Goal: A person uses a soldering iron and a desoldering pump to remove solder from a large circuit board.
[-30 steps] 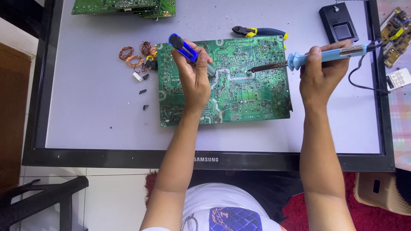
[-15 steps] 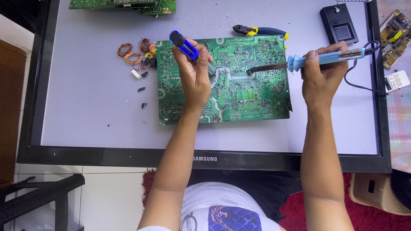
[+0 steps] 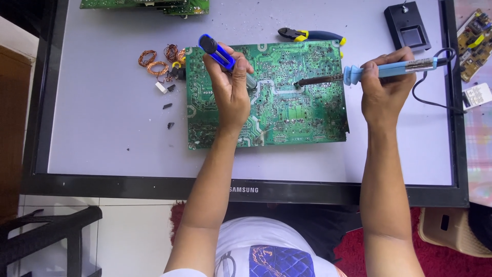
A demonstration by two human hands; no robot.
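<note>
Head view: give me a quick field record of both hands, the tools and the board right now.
left hand: grips blue desoldering pump, resting on the board
right hand: holds light blue soldering iron, tip on the board
circuit board: green, solder side up, flat on grey panel
nearby: copper coils left of board; cutters above it; black stand top right

Work surface is a flat TV panel (image 3: 102, 133), pale screen, black bezel. Copper wire coils (image 3: 154, 60) and small black chips (image 3: 168, 106) lie at upper left. Cutters with yellow-blue handles (image 3: 310, 35) sit at the top, a black box (image 3: 407, 25) at top right, more green boards (image 3: 148, 5) at the top edge, and a black stool (image 3: 46, 236) on the floor at lower left.
</note>
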